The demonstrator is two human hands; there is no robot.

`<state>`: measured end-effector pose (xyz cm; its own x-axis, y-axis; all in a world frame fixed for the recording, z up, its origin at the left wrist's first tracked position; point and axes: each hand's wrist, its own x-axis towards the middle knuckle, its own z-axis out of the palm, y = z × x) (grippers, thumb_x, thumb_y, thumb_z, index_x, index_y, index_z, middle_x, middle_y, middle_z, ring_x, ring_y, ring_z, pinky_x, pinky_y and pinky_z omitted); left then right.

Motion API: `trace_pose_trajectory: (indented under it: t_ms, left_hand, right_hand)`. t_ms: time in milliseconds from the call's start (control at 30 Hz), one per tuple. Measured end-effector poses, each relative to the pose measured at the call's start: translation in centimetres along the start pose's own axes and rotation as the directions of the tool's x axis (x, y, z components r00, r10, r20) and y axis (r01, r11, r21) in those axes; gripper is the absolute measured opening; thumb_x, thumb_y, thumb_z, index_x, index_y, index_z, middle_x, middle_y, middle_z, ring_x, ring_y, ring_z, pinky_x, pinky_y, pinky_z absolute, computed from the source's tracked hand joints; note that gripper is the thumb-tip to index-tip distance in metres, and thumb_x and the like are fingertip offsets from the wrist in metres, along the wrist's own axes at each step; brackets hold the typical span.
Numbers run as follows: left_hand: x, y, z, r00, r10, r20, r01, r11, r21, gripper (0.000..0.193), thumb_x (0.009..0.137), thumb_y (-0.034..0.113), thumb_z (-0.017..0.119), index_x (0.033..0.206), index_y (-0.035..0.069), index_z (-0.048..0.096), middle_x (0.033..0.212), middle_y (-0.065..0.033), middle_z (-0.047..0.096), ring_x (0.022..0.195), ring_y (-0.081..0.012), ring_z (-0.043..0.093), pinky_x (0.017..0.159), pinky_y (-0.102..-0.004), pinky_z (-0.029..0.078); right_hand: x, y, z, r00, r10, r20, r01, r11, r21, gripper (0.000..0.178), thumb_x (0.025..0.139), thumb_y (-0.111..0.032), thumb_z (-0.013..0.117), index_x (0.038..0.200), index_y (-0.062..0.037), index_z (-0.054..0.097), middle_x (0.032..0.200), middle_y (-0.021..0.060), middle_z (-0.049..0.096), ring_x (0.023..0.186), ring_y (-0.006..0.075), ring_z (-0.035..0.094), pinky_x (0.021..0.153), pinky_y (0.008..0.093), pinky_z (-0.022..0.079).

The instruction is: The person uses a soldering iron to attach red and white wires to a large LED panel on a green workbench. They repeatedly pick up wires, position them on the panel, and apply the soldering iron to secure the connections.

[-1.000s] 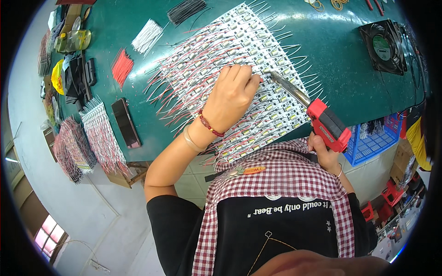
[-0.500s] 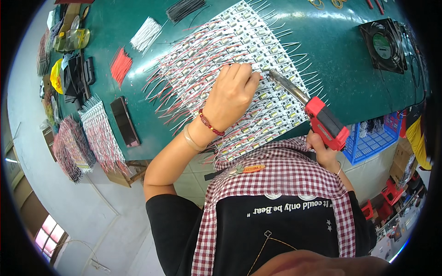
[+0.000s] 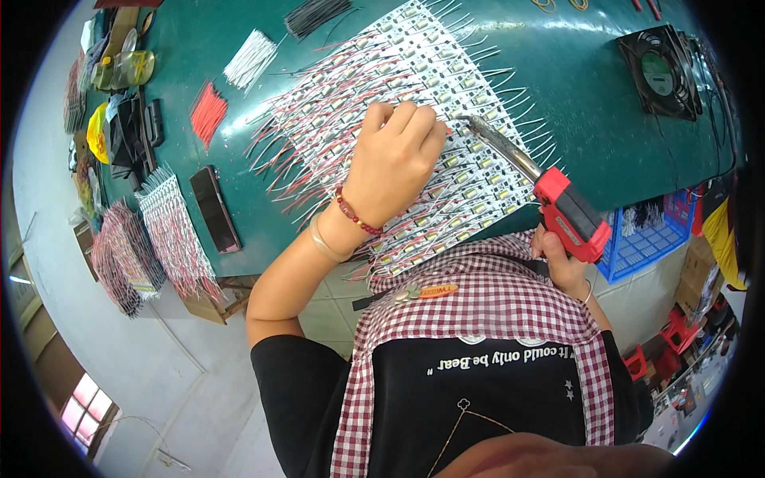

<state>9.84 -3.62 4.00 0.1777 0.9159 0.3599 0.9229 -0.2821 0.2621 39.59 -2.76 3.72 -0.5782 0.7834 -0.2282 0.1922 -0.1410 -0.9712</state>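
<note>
My left hand [image 3: 396, 163] is closed in a pinch over a white panel of small circuit boards [image 3: 482, 95]. A short red wire end [image 3: 449, 130] shows at its fingertips; the rest of that wire is hidden by the hand. My right hand [image 3: 561, 261] grips a red and black soldering gun [image 3: 569, 213]. The gun's dark tip points left onto the panel, just right of the left fingertips. Rows of red and white wires trail from the panel's left part, and dark and white wires stick out along its right edge.
Bundles of red wires [image 3: 209, 116], white wires [image 3: 251, 59] and black wires [image 3: 315, 16] lie beyond the panel. A phone [image 3: 214, 209] and another wired panel [image 3: 177, 231] are at left. A black fan [image 3: 658, 72] stands right; a blue crate [image 3: 644, 247] sits below the table edge.
The panel has shifted slightly up and left. My left hand has moved a little left, still pinched. The soldering gun's handle has moved slightly right, its tip still at the panel.
</note>
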Motion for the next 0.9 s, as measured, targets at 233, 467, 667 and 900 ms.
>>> trace_pose_trajectory:
  t_ms: [233,467,667,900]
  left_hand:
    - [-1.3,1.2,1.0,0.997,-0.074,-0.025,0.068,0.983,-0.171,0.027,0.069,-0.001,0.061,0.095,0.005,0.068,0.075,-0.0042,0.047,0.070,-0.0200,0.049,0.066,-0.0335,0.038]
    - [-1.4,1.7,1.6,0.993,-0.117,-0.023,0.111,0.977,-0.184,0.025,0.070,-0.003,0.061,0.093,0.004,0.068,0.074,-0.0048,0.045,0.070,-0.0201,0.049,0.066,-0.0329,0.038]
    - [-1.1,2.0,1.5,0.993,-0.120,-0.013,0.116,0.979,-0.166,0.022,0.070,-0.003,0.061,0.090,0.003,0.068,0.073,-0.0052,0.043,0.070,-0.0202,0.048,0.066,-0.0331,0.038]
    - [-1.0,2.0,1.4,0.993,-0.118,0.005,0.118,0.982,-0.147,0.020,0.070,-0.003,0.062,0.088,0.003,0.068,0.073,-0.0056,0.043,0.071,-0.0206,0.048,0.065,-0.0332,0.037]
  right_hand:
    - [-1.3,0.8,-0.8,0.999,0.044,0.022,-0.045,0.999,0.027,0.041,0.095,-0.023,0.057,0.124,0.0047,0.046,0.067,0.0068,0.052,0.057,0.0133,0.049,0.056,0.0287,0.043]
    - [-2.0,0.7,-1.0,0.986,0.159,0.056,-0.164,0.983,0.081,0.014,0.094,-0.015,0.058,0.098,-0.0015,0.058,0.080,0.0021,0.057,0.071,0.0108,0.054,0.063,0.0280,0.045]
    - [-2.2,1.4,-1.0,0.986,0.166,0.028,-0.166,0.986,-0.011,0.013,0.093,-0.014,0.059,0.099,-0.0022,0.058,0.081,0.0023,0.058,0.071,0.0107,0.055,0.063,0.0283,0.046]
    - [-2.0,1.2,-0.9,0.998,0.039,0.053,-0.040,0.999,0.007,0.041,0.096,-0.022,0.054,0.125,0.0055,0.044,0.070,0.0066,0.051,0.060,0.0133,0.049,0.057,0.0289,0.044]
